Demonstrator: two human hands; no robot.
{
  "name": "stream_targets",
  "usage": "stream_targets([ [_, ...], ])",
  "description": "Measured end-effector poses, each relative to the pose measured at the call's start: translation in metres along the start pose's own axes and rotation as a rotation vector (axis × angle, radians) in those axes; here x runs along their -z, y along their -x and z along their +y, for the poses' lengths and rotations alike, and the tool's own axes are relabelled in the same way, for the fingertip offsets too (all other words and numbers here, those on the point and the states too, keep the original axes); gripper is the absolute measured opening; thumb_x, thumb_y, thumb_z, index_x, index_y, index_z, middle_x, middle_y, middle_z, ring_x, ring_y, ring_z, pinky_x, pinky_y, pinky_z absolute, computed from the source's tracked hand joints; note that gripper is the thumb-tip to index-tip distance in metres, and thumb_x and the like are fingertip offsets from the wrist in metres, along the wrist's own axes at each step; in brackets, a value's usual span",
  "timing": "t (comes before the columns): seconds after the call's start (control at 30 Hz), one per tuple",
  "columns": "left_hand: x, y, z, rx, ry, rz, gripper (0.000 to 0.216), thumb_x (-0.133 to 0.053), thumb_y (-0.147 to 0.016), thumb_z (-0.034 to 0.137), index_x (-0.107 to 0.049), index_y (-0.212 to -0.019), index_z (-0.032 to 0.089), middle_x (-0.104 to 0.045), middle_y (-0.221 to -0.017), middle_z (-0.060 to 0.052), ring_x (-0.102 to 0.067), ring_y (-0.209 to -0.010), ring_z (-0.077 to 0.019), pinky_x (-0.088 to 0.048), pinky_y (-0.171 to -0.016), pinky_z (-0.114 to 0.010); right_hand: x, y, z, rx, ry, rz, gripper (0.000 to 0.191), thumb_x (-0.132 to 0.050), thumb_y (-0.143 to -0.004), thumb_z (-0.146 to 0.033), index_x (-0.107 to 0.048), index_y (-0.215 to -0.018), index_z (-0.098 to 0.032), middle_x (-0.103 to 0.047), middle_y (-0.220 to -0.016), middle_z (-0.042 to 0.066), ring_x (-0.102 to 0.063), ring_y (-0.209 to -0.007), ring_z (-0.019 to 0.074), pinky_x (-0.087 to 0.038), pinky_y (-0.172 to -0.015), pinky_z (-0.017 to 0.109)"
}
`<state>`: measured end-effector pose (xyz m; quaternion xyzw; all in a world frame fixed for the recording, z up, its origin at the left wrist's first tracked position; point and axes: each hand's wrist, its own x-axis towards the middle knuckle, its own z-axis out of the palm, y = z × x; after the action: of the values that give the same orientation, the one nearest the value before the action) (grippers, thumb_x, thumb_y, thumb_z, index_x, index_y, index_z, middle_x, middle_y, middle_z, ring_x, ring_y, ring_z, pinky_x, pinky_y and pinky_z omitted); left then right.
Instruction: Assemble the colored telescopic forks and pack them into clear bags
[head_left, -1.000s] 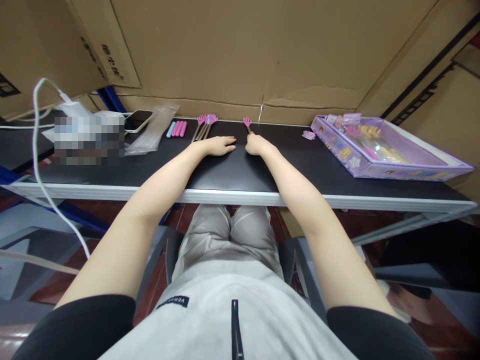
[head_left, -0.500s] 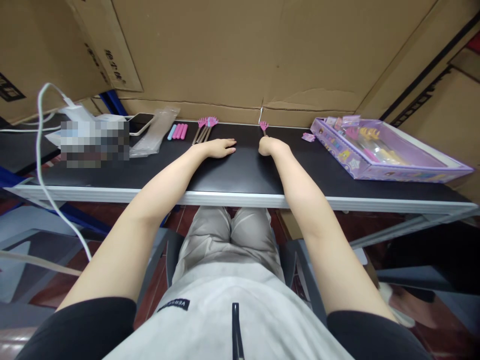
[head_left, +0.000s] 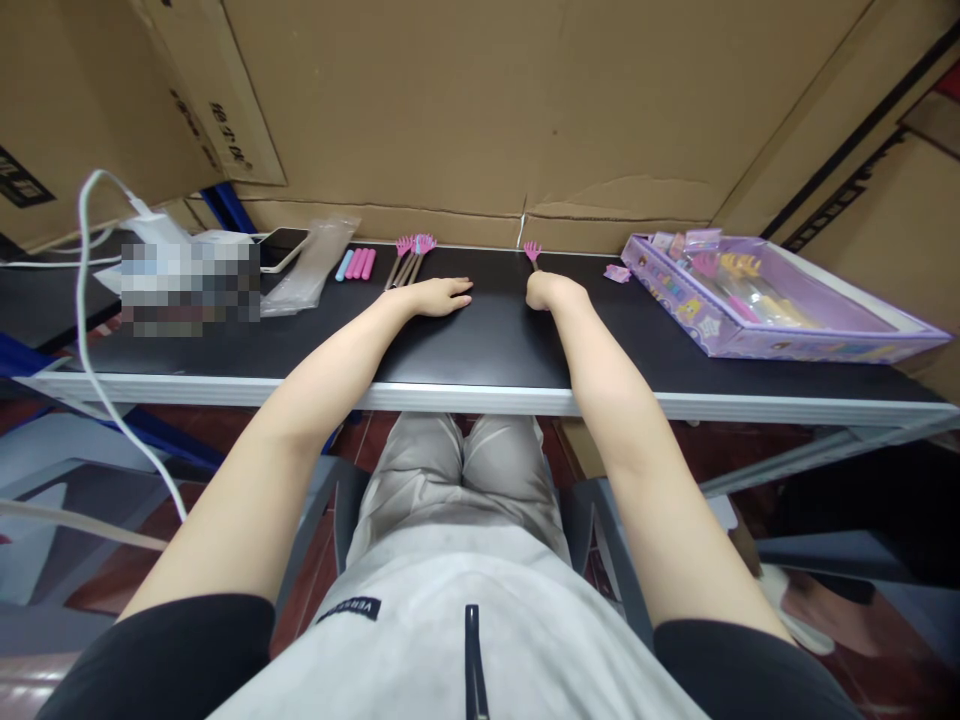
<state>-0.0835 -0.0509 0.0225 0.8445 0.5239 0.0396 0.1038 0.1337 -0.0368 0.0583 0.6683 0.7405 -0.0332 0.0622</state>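
My left hand (head_left: 439,296) lies flat on the black table (head_left: 480,345), fingers stretched out, holding nothing. My right hand (head_left: 547,290) is closed around a small pink rake-shaped toy (head_left: 532,250), whose pronged head sticks out past the knuckles toward the cardboard wall. Just beyond my left hand a bunch of similar pink rake toys (head_left: 411,255) lies on the table. Left of those are several short pink sticks and a blue one (head_left: 355,263).
A purple toy box (head_left: 757,298) holding small toys sits at the right, with a small pink piece (head_left: 617,273) beside it. A clear plastic bag (head_left: 311,262), a phone (head_left: 281,247) and a white cable (head_left: 90,300) are at the left. Cardboard boxes (head_left: 480,110) wall the back.
My right hand has slid to the right along the table with the pink rake toy in it. My left hand has stayed flat in place.
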Motion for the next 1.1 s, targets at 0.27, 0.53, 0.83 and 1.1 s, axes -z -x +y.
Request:
stream_targets([
  [0.27,0.003,0.005,0.006,0.024,-0.047,-0.026,0.076,-0.034,-0.107,0.043,-0.036,-0.175,0.007,-0.031,-0.183,-0.010,-0.031,-0.170,-0.0202,-0.018,-0.137,-0.026,0.007,0.014,-0.005,0.010,0.105,-0.070,0.056,-0.057,-0.099,0.002,-0.061,-0.154,0.007,-0.063,-0.153,0.033,-0.065,-0.145,0.0366,-0.056,-0.117,0.040],
  [0.53,0.004,0.006,0.008,0.031,-0.055,-0.003,0.073,-0.037,-0.108,0.041,-0.040,-0.173,0.007,-0.035,-0.181,-0.010,-0.035,-0.168,-0.0198,-0.021,-0.137,-0.026,0.005,0.009,-0.003,0.029,0.141,-0.097,0.056,-0.052,-0.102,-0.002,-0.058,-0.157,0.009,-0.057,-0.161,0.031,-0.060,-0.150,0.0352,-0.052,-0.121,0.039],
  [0.83,0.007,0.010,0.009,0.004,0.009,0.115,0.058,-0.049,-0.107,0.031,-0.062,-0.160,0.009,-0.060,-0.165,-0.008,-0.055,-0.156,-0.0215,-0.036,-0.132,-0.027,0.000,0.000,0.000,-0.026,0.054,-0.007,0.062,-0.061,-0.099,-0.011,-0.057,-0.160,0.003,-0.061,-0.155,0.034,-0.063,-0.146,0.0372,-0.050,-0.122,0.043],
  [1.1,0.006,0.006,0.004,-0.012,0.073,0.212,0.047,-0.055,-0.105,0.025,-0.076,-0.145,0.014,-0.072,-0.151,-0.005,-0.068,-0.142,-0.0243,-0.046,-0.128,-0.030,0.005,0.012,-0.003,0.005,0.042,0.005,0.060,-0.053,-0.103,-0.008,-0.055,-0.162,-0.002,-0.058,-0.161,0.030,-0.059,-0.151,0.0350,-0.048,-0.123,0.046],
])
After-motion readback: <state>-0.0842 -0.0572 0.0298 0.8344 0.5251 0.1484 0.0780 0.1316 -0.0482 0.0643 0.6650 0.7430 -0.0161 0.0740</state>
